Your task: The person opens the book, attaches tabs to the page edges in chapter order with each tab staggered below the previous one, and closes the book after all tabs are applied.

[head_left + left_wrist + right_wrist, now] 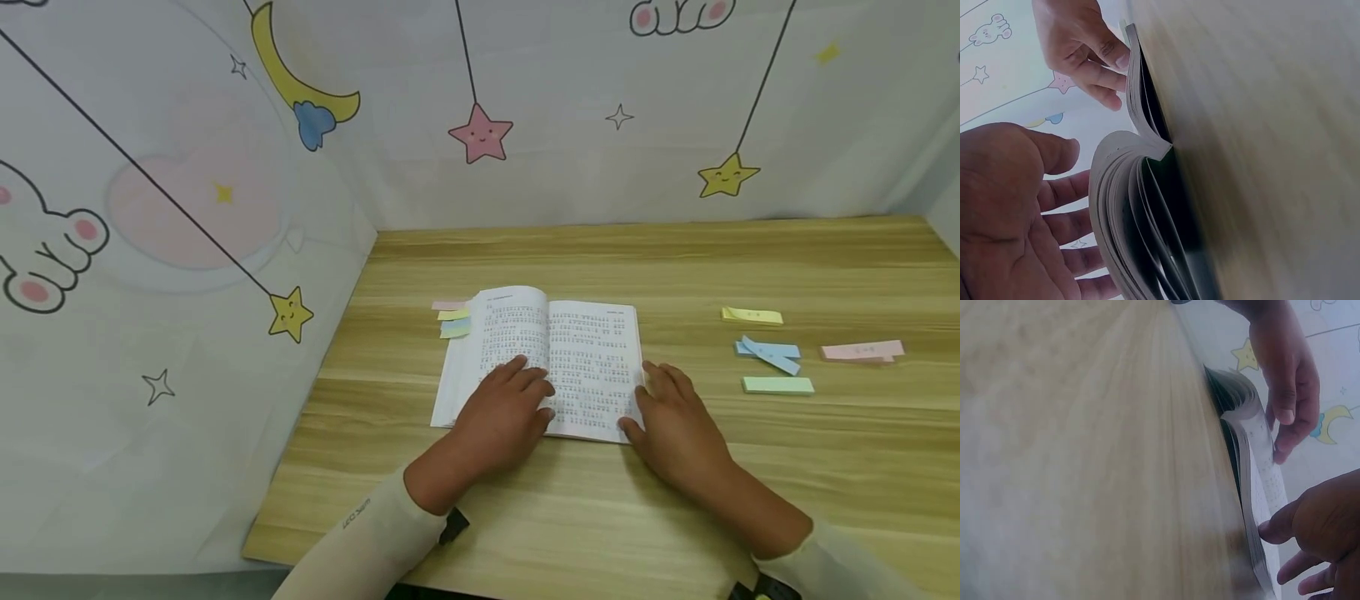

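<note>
An open book point(592, 358) of printed pages lies on the wooden table. My left hand point(504, 412) rests across its left page near the spine, fingers extended and holding nothing. In the left wrist view, that hand's fingers point(1067, 225) lie along the curved stack of pages point(1110, 181). At the right page's outer edge is my right hand point(678, 429), its thumb on the lower corner and its fingers reaching along the side. The right wrist view shows the thumb point(1279, 526) touching the page edge, with the other fingers spread. Colored sticky tabs point(454, 320) stick out from the book's left edge.
To the right on the wooden table point(600, 533) lie sticky-note strips: yellow point(752, 317), blue point(768, 352), green point(777, 386) and pink point(862, 351). A white cloth backdrop point(555, 75) with cartoon stars and a moon hangs behind and at the left.
</note>
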`<state>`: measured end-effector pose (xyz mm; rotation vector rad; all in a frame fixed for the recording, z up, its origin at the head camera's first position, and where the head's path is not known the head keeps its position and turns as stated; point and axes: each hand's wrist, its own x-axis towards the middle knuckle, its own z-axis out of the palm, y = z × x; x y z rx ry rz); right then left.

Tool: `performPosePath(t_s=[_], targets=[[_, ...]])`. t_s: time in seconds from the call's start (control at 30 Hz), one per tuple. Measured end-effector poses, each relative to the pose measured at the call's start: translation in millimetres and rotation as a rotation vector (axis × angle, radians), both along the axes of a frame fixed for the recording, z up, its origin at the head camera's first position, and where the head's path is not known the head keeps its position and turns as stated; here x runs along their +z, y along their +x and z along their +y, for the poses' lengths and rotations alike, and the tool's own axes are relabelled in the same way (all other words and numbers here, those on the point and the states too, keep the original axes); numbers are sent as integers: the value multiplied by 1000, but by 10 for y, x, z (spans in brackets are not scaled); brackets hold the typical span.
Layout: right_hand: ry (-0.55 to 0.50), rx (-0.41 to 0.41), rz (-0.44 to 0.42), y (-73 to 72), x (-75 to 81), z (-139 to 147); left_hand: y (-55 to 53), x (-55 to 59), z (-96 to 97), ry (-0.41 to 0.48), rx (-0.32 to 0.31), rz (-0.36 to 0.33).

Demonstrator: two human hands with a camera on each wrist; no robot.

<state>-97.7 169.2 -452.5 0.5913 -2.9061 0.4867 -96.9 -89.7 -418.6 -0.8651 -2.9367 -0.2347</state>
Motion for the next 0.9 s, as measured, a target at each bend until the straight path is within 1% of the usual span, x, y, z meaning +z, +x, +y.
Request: performPosePath(t_s=[0.13, 0.23, 0.37, 0.5, 0.63, 0.7, 0.77, 0.8, 0.83, 0.9], targets=[[6, -16, 4, 15, 8, -12, 2, 3, -1, -8, -2, -12], [9, -30, -4, 20, 13, -13, 9, 0, -5, -36, -10, -18], [1, -21, -11, 21, 4, -15, 14, -35, -15, -84, -17, -46], [-9, -18, 7, 27, -3, -14, 19, -56, -18, -103, -8, -68], [-54, -11, 23, 40, 5, -25, 23, -53, -8, -117, -9, -65], [-92, 2, 5, 47, 10, -45, 22, -59, -2, -122, -13, -64], [-138, 40, -32, 54, 12, -73, 18, -63, 1, -126, -19, -58], [-159, 75, -49, 58, 9, -86, 13, -65, 2, -115, -20, -54], [-180, 125, -62, 61, 3, -99, 7, -68, 1, -94, -19, -52], [-210, 255, -81, 69, -2, -122, -5, -59, 0, -21, -16, -47]])
